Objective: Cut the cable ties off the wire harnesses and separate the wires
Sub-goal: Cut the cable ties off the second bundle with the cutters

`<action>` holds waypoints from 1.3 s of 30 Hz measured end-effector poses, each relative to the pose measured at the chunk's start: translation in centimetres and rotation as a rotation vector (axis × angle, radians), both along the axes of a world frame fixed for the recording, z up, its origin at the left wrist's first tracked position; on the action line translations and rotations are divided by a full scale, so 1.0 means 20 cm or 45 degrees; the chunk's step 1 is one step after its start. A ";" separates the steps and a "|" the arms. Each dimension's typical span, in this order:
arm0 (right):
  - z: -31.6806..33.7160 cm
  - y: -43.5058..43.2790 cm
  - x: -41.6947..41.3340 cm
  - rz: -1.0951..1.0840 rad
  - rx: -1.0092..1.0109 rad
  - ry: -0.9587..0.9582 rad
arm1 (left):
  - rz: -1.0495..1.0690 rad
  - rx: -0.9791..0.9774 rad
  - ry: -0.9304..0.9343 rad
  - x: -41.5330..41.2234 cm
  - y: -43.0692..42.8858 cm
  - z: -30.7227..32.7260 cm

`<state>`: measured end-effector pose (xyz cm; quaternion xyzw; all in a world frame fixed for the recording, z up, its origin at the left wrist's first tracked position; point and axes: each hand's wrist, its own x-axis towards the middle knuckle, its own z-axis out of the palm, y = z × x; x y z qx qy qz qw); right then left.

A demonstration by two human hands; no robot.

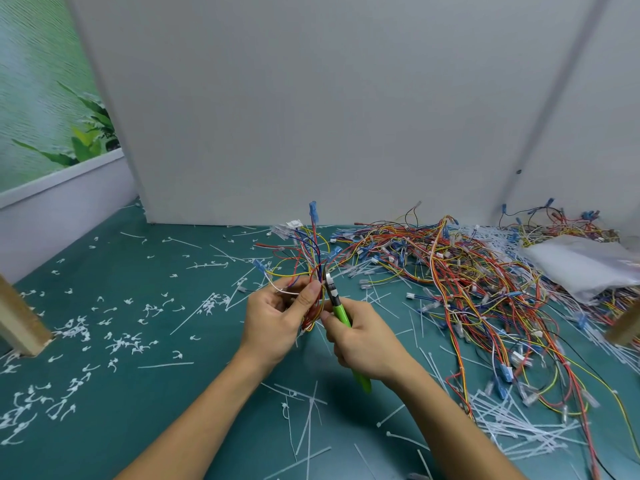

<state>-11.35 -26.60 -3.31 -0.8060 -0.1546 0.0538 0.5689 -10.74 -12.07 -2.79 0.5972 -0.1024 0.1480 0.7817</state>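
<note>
- Gripping a small wire harness [309, 268] in a closed fist, the left hand [277, 320] has its thumb pressed along the bundle, with the wires fanning upward above the knuckles and blue connectors at their ends.
- The right hand [360, 341], just beside the harness on its right, is wrapped shut around the green handles of a pair of cutters [341, 315].
- The dark cutter head meets the harness just beside the left thumb tip; whether the blades are around a tie there is too small to tell.
- The lower end of the green handles sticks out below the right hand, nearer the camera than the harness.
- A large tangled pile of wires [485, 282] in red, yellow, blue and black lies to the right of the harness on the green mat [180, 403].
- A clear plastic bag [581, 261] rests on the far right part of that pile, well apart from the harness.
- Cut cable ties [114, 344] are scattered over the mat to the left of the harness, the short curled pieces thickest there.
- Long straight tie tails [512, 420] lie heaped right of and nearer the camera than the harness.
- A white panel [311, 109] stands upright behind the harness.
</note>
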 end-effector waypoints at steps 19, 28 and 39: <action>0.02 0.00 -0.01 -0.038 -0.022 -0.020 | -0.034 -0.053 -0.010 0.00 0.00 -0.01; 0.06 0.01 -0.04 0.008 0.160 0.184 | -0.062 -0.087 0.040 0.01 0.01 -0.02; 0.09 0.00 -0.05 0.032 0.115 0.277 | -0.052 -0.046 0.056 0.02 0.01 -0.03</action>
